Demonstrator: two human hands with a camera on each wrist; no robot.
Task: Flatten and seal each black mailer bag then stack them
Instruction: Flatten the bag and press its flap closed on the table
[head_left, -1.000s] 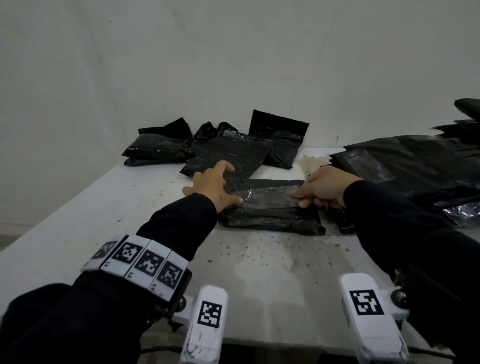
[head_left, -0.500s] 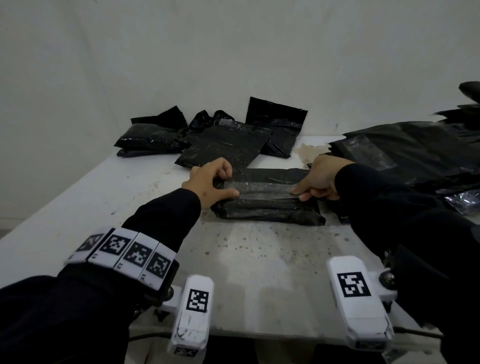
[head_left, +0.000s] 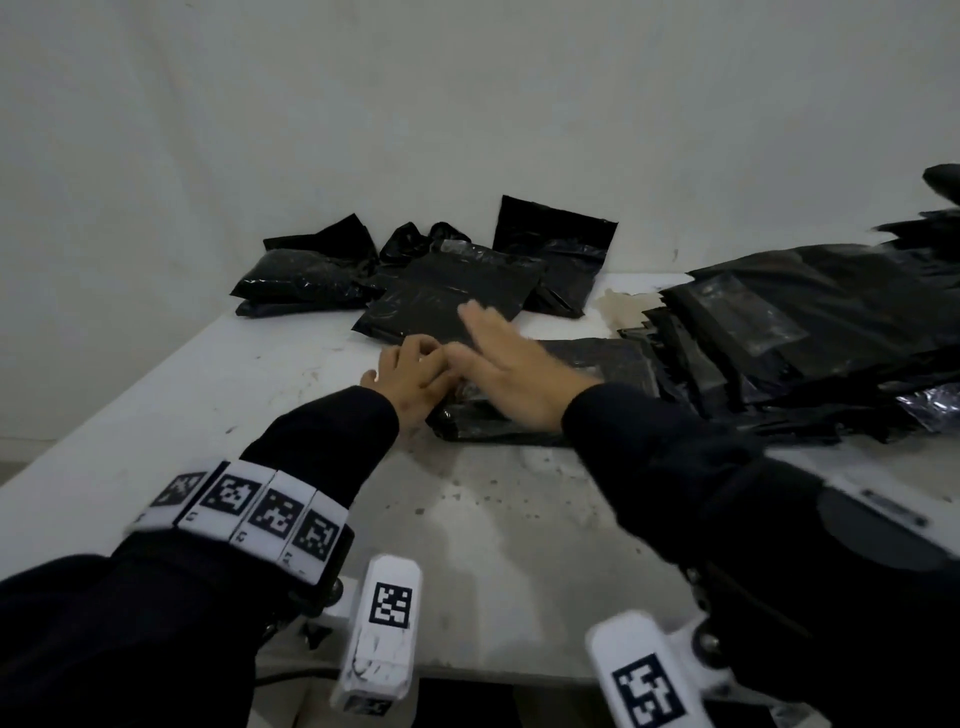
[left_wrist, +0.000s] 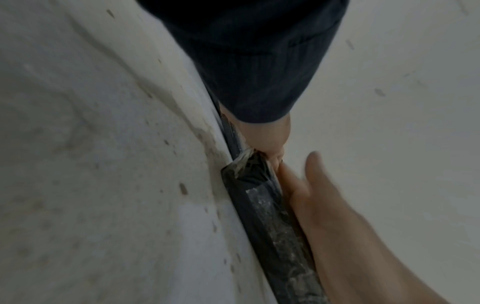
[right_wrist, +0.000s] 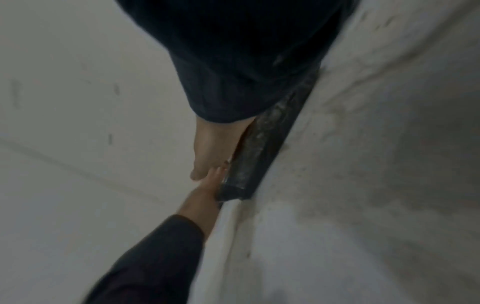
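From the head camera I see my two dark-sleeved arms reaching over a stained white table (head_left: 171, 395). A filled black mailer bag (head_left: 613, 364) lies flat in the middle of it, just in front of me. My right hand (head_left: 511, 374) lies across the bag with its fingers straight and spread, palm down on the plastic. My left hand (head_left: 410, 374) sits at the bag's left end, fingers curled at the edge, touching the right hand's fingertips. Behind them, against the wall, lies a loose group of bags (head_left: 431, 275), and a heap of black bags (head_left: 810, 322) fills the right side. From the left wrist camera, blurred, I see the left hand (left_wrist: 265, 137) pinching the bag's (left_wrist: 259, 205) crinkled end while the flat right hand (left_wrist: 345, 232) lies along it. From the right wrist camera I see the right hand (right_wrist: 210, 152) stretched flat on the bag (right_wrist: 257, 156), meeting the left hand (right_wrist: 205, 195) at the bag's end.
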